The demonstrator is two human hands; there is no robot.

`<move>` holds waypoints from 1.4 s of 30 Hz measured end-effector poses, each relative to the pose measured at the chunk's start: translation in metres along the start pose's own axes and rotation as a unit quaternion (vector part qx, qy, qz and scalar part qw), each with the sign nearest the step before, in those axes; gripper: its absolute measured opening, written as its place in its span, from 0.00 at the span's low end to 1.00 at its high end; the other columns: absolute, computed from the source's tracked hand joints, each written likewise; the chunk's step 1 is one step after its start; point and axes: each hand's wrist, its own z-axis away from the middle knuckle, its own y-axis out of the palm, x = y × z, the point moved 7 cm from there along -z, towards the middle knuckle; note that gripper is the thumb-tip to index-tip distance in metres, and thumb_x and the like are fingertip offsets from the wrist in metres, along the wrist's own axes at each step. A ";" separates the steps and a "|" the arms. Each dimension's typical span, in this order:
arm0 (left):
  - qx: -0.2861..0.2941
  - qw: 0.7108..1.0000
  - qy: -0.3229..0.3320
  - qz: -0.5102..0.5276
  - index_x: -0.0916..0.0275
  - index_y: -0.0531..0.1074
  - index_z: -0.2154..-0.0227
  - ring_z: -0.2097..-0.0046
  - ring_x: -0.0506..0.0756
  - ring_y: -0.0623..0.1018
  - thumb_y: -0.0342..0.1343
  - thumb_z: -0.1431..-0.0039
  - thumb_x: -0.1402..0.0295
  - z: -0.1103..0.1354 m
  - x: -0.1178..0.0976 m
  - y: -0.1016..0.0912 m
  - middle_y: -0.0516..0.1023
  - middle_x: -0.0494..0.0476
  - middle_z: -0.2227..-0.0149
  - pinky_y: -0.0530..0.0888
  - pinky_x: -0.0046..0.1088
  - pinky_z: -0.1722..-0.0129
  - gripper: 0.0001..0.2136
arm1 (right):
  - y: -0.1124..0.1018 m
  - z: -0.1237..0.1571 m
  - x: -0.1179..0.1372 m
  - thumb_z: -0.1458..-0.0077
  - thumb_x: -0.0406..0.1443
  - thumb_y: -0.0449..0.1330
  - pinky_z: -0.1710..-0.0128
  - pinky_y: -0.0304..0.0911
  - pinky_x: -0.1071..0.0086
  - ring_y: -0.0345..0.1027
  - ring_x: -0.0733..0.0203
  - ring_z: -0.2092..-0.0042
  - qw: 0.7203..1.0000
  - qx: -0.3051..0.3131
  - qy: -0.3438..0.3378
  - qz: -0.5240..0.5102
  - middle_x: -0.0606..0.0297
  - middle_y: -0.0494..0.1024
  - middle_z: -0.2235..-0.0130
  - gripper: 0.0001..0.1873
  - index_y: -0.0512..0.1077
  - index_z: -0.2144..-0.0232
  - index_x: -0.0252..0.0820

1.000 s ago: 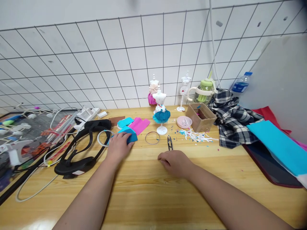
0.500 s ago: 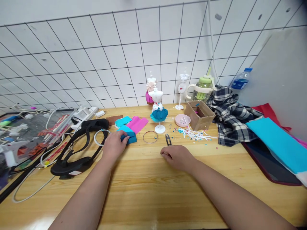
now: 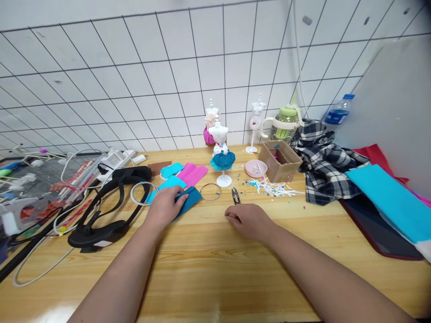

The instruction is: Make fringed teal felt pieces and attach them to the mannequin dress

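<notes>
My left hand (image 3: 165,207) rests on a folded piece of blue crepe paper (image 3: 188,198) on the wooden table (image 3: 215,269), fingers curled round its edge. Another blue sheet (image 3: 168,184) lies just behind it, with a pink sheet (image 3: 192,173) and a further blue piece (image 3: 171,170) beyond. My right hand (image 3: 247,220) lies knuckles up on the table, fingers curled under; whether it holds anything is hidden. Small black thread snips (image 3: 235,196) lie just beyond it. A thin wire ring (image 3: 210,192) lies between the blue paper and the snips.
Three small dress-form mannequins (image 3: 220,152) stand at the back, one in a blue skirt. A pink dish (image 3: 256,168), cardboard box (image 3: 281,160), paper scraps (image 3: 274,188), green cup (image 3: 285,125), plaid cloth (image 3: 323,166) and large blue sheet (image 3: 393,202) lie right. Black strap device (image 3: 111,202), cables left.
My left hand has drawn the blue paper a little toward me and it has spread out flatter to the right. The right hand has stayed where it was.
</notes>
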 end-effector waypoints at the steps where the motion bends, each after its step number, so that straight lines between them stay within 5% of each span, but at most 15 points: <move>1: 0.010 0.999 0.034 0.032 0.60 0.73 0.61 0.62 0.58 0.75 0.47 0.38 0.56 0.003 -0.010 0.000 0.78 0.58 0.64 0.67 0.32 0.64 0.15 | -0.004 0.000 0.000 0.40 0.37 0.52 0.65 0.57 0.70 0.71 0.61 0.63 1.000 -0.023 0.006 -0.018 0.64 0.79 0.64 0.12 0.74 0.60 0.44; 5: 0.051 0.958 0.259 0.114 0.59 0.74 0.62 0.63 0.55 0.74 0.50 0.37 0.59 0.025 -0.071 0.002 0.78 0.56 0.67 0.67 0.31 0.60 0.12 | -0.017 0.003 0.009 0.39 0.46 0.52 0.62 0.60 0.69 0.69 0.61 0.62 0.985 -0.092 -0.015 -0.145 0.62 0.77 0.62 0.21 0.71 0.51 0.40; 8: 0.053 0.919 0.366 0.138 0.59 0.75 0.62 0.63 0.54 0.74 0.51 0.37 0.63 0.040 -0.104 0.004 0.78 0.55 0.68 0.67 0.32 0.59 0.09 | -0.007 0.002 0.017 0.41 0.47 0.54 0.67 0.60 0.71 0.67 0.65 0.68 0.972 -0.041 -0.033 -0.229 0.65 0.78 0.62 0.20 0.72 0.53 0.43; 10: 0.036 0.913 0.382 0.142 0.58 0.75 0.61 0.62 0.55 0.74 0.52 0.38 0.64 0.043 -0.112 0.005 0.78 0.56 0.67 0.67 0.35 0.56 0.08 | 0.006 0.000 0.018 0.44 0.45 0.59 0.70 0.59 0.71 0.66 0.66 0.72 0.964 0.002 -0.018 -0.267 0.66 0.79 0.64 0.18 0.74 0.55 0.44; 13: 0.020 0.920 0.348 0.178 0.58 0.73 0.58 0.57 0.57 0.74 0.57 0.42 0.62 0.039 -0.106 0.004 0.78 0.56 0.63 0.66 0.39 0.50 0.10 | 0.018 -0.003 0.010 0.48 0.41 0.61 0.68 0.63 0.70 0.70 0.62 0.68 0.940 0.013 0.025 -0.341 0.64 0.80 0.65 0.18 0.75 0.55 0.42; 17: -0.002 0.928 0.103 0.358 0.58 0.61 0.43 0.44 0.62 0.69 0.67 0.55 0.58 0.018 -0.064 0.009 0.69 0.63 0.45 0.67 0.42 0.47 0.36 | 0.020 -0.005 -0.005 0.47 0.42 0.60 0.67 0.65 0.69 0.73 0.59 0.65 0.902 -0.018 0.088 -0.423 0.61 0.81 0.63 0.16 0.76 0.59 0.40; 19: 0.085 0.873 -0.005 0.480 0.60 0.59 0.43 0.48 0.62 0.73 0.66 0.54 0.58 0.014 -0.052 0.030 0.71 0.64 0.46 0.72 0.41 0.51 0.37 | 0.015 -0.005 -0.010 0.45 0.43 0.56 0.70 0.65 0.69 0.72 0.60 0.69 0.902 -0.032 0.106 -0.418 0.62 0.81 0.66 0.16 0.75 0.59 0.40; 21: 0.187 0.803 -0.045 0.564 0.64 0.65 0.48 0.52 0.61 0.76 0.64 0.51 0.58 0.016 -0.054 0.049 0.75 0.63 0.52 0.73 0.40 0.53 0.29 | 0.008 -0.004 -0.010 0.42 0.42 0.54 0.72 0.63 0.69 0.71 0.61 0.71 0.929 -0.040 0.094 -0.356 0.64 0.80 0.69 0.15 0.76 0.61 0.42; 23: 0.236 0.764 -0.050 0.598 0.64 0.68 0.53 0.53 0.61 0.77 0.66 0.52 0.62 0.018 -0.057 0.057 0.77 0.62 0.53 0.73 0.39 0.52 0.24 | -0.001 -0.004 -0.010 0.42 0.41 0.53 0.70 0.62 0.69 0.70 0.61 0.71 0.961 -0.056 0.066 -0.263 0.65 0.80 0.70 0.14 0.77 0.64 0.44; 25: 0.260 0.757 -0.039 0.598 0.63 0.68 0.52 0.53 0.61 0.77 0.68 0.55 0.65 0.021 -0.059 0.059 0.77 0.61 0.53 0.73 0.38 0.53 0.26 | -0.011 -0.003 -0.012 0.42 0.40 0.53 0.67 0.61 0.69 0.71 0.60 0.68 0.975 -0.088 0.055 -0.198 0.66 0.80 0.69 0.13 0.77 0.65 0.45; 31: 0.376 0.690 0.084 0.613 0.61 0.66 0.44 0.45 0.63 0.73 0.70 0.58 0.63 0.035 -0.081 0.046 0.73 0.64 0.46 0.69 0.39 0.48 0.35 | -0.033 0.005 -0.010 0.40 0.41 0.52 0.70 0.59 0.70 0.67 0.63 0.72 0.956 -0.185 0.034 -0.226 0.65 0.76 0.72 0.14 0.75 0.63 0.43; 34: 0.382 0.661 0.105 0.637 0.62 0.66 0.44 0.43 0.67 0.70 0.68 0.58 0.53 0.039 -0.085 0.039 0.72 0.66 0.44 0.67 0.42 0.45 0.38 | -0.028 0.007 -0.009 0.42 0.46 0.53 0.76 0.56 0.71 0.61 0.64 0.76 0.924 -0.177 0.050 -0.336 0.67 0.71 0.77 0.15 0.74 0.64 0.43; 39: 0.379 0.617 0.073 0.686 0.67 0.70 0.47 0.45 0.71 0.72 0.59 0.57 0.40 0.042 -0.087 0.038 0.74 0.70 0.46 0.68 0.46 0.46 0.40 | -0.013 0.006 -0.013 0.46 0.52 0.57 0.84 0.51 0.74 0.53 0.68 0.82 0.822 -0.141 0.102 -0.543 0.73 0.63 0.80 0.18 0.70 0.65 0.44; 42: 0.386 0.618 0.054 0.682 0.68 0.72 0.50 0.48 0.69 0.75 0.61 0.55 0.44 0.043 -0.087 0.041 0.76 0.69 0.50 0.69 0.45 0.48 0.36 | -0.007 0.004 -0.013 0.48 0.53 0.59 0.86 0.50 0.75 0.52 0.69 0.84 0.765 -0.118 0.114 -0.622 0.75 0.62 0.81 0.19 0.68 0.65 0.45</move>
